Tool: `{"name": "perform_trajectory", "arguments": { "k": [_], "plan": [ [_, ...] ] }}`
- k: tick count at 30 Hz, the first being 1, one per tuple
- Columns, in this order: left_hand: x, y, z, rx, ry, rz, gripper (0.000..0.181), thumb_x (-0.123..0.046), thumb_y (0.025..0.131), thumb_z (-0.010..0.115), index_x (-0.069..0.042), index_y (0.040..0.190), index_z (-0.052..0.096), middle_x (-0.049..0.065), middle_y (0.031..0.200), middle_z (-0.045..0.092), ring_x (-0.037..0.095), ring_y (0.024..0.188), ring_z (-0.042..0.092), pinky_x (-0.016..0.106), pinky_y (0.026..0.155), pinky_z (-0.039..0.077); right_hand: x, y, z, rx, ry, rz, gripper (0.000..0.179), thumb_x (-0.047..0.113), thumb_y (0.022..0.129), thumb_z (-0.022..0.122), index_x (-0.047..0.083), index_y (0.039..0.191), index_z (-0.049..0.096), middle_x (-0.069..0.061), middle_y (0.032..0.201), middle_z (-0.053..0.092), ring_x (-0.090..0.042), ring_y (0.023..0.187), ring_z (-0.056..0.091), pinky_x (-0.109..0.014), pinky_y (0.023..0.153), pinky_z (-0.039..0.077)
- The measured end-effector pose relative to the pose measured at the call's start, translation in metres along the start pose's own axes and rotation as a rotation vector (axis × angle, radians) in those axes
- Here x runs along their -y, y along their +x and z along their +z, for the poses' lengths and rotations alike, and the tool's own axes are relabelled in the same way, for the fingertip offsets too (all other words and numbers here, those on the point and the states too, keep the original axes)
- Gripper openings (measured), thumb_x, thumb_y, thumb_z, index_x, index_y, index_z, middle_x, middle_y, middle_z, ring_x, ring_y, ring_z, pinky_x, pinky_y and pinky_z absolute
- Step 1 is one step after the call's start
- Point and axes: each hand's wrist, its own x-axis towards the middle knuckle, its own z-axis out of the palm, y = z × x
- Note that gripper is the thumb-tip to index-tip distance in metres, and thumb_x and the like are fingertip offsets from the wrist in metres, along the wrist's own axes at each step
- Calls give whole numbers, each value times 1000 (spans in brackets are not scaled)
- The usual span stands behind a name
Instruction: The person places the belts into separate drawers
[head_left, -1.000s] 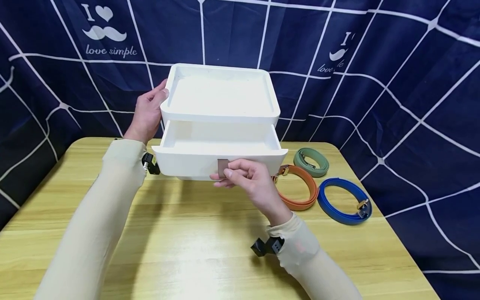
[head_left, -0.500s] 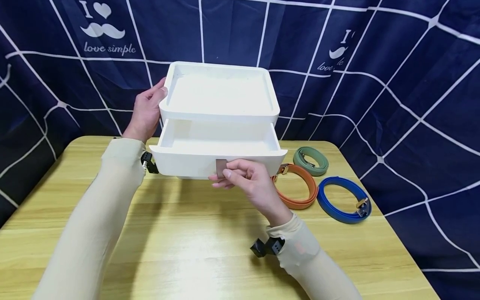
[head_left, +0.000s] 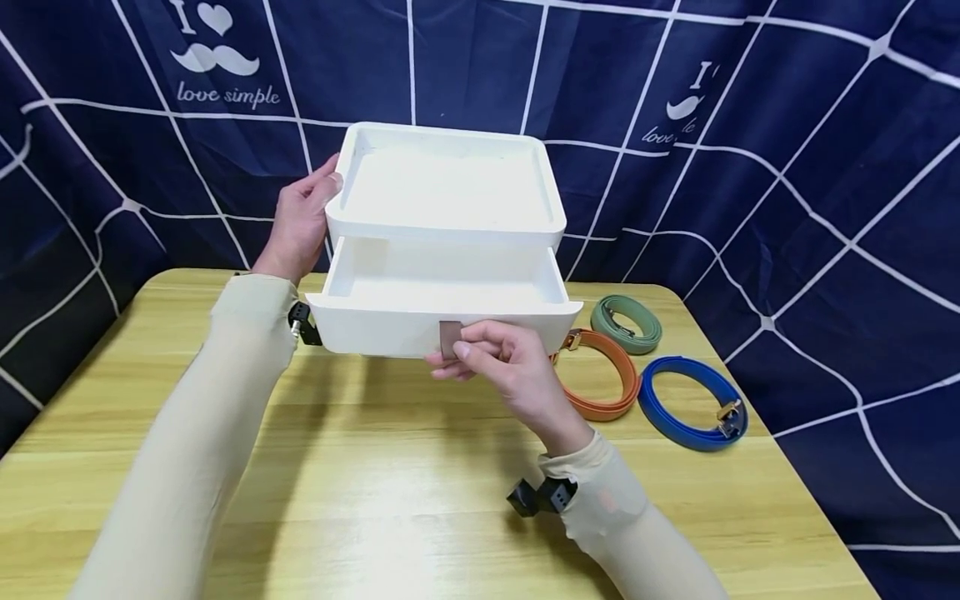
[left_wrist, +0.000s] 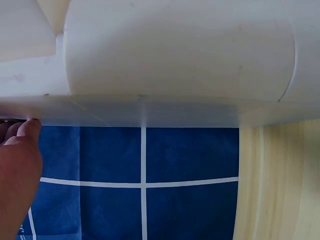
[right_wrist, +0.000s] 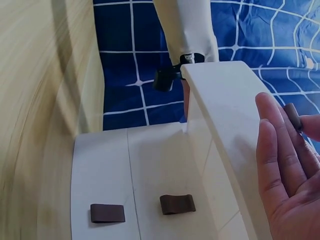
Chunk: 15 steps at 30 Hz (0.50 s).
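Note:
A white drawer unit (head_left: 450, 187) with a shallow rimmed top stands at the back of the table. Its upper drawer (head_left: 371, 329) is pulled partway out, and no items show inside. My left hand (head_left: 298, 221) holds the unit's left side towards the back, thumb on the top rim; in the left wrist view its fingertips touch the unit's edge. At the drawer's front, my right hand (head_left: 513, 367) pinches the brown pull tab (head_left: 450, 340) between thumb and fingers. Two more brown tabs, a near one (right_wrist: 107, 213) and another (right_wrist: 177, 204), show on the drawer fronts below in the right wrist view.
Right of the unit lie three coiled belts on the wooden table (head_left: 420, 483): green (head_left: 630, 325), orange (head_left: 600, 408) and blue (head_left: 686, 437). The orange one is partly behind the right hand. A dark blue grid-patterned curtain (head_left: 465, 67) hangs behind and at the sides.
The head view has shifted very slightly. Both hands keep their hold on the unit and the tab, and the drawer stays out by about the same amount.

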Motion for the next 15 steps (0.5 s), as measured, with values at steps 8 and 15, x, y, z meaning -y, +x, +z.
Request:
{"name": "perform_trajectory", "arguments": {
  "k": [8, 15],
  "plan": [
    [-2, -1, -3, -9, 23, -11, 46, -15, 100, 54, -2, 143, 46, -2, 151, 42, 11, 136, 38, 21, 102, 39, -1, -1, 0, 13, 10, -6, 14, 2, 98, 55, -11, 99, 61, -22, 98, 71, -37, 86, 70, -42, 75, 56],
    [0, 0, -1, 0, 34, -11, 45, -15, 101, 54, -3, 144, 46, -2, 151, 42, 11, 136, 38, 22, 102, 39, 1, -5, -2, 14, 22, -9, 13, 0, 98, 54, -11, 101, 61, -22, 98, 71, -38, 86, 70, -51, 79, 54]
  ]
}}
